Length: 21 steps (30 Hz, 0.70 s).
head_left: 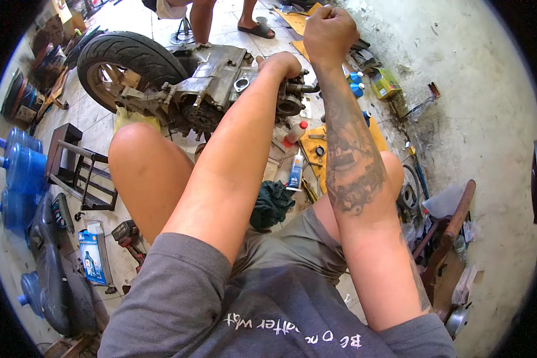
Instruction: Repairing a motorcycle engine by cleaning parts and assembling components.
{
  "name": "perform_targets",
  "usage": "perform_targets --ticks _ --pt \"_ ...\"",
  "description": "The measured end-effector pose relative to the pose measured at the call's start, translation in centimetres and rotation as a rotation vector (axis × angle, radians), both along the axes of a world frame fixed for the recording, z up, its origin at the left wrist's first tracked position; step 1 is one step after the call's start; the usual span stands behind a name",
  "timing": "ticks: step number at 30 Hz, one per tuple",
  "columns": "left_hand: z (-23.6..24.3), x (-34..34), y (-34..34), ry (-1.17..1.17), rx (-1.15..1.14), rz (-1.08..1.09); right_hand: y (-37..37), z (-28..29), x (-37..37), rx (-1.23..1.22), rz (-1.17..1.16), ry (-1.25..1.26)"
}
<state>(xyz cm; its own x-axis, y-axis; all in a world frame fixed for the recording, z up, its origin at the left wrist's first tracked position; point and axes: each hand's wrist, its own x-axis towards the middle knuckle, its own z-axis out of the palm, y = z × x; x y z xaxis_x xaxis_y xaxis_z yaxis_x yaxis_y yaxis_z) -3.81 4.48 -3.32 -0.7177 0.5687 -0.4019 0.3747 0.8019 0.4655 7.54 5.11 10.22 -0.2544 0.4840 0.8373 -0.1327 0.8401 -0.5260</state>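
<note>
My left hand (pixel 282 64) is at the upper right side of a grey motorcycle engine (pixel 212 83), its fingers curled and partly hidden; what they grip I cannot make out. The engine lies on the floor, joined to a rear wheel (pixel 131 65) with a black tyre. My right hand (pixel 331 34) is raised beyond and to the right of my left one, closed in a fist; anything inside it is hidden. A red-capped bottle (pixel 295 132), a white-and-blue tube (pixel 295 170) and a dark green cloth (pixel 268 203) lie between my forearms, near a yellow tool-strewn board (pixel 313 146).
Another person's sandalled foot (pixel 255 28) is beyond the engine. At the left are blue water jugs (pixel 24 170), a metal frame (pixel 80 167), a drill (pixel 128 235) and a black seat (pixel 59 280). Assorted parts and a box (pixel 385 83) line the wall (pixel 483 119) at the right.
</note>
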Motion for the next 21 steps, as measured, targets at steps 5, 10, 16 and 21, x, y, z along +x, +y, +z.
perform_targets --ticks 5,10,16,21 --pt "1.0 -0.6 -2.0 0.007 -0.046 0.062 -2.2 1.5 -0.1 -0.039 0.074 -0.077" --pt "0.8 2.1 0.2 -0.046 -0.018 0.059 1.3 0.1 0.6 0.2 -0.085 -0.327" --pt "-0.3 -0.9 4.6 0.007 -0.087 0.013 0.7 0.8 -0.7 0.295 -0.033 -0.607" --pt "-1.6 -2.5 5.1 -0.268 -0.095 0.246 0.0 1.9 -1.4 0.319 0.058 -0.557"
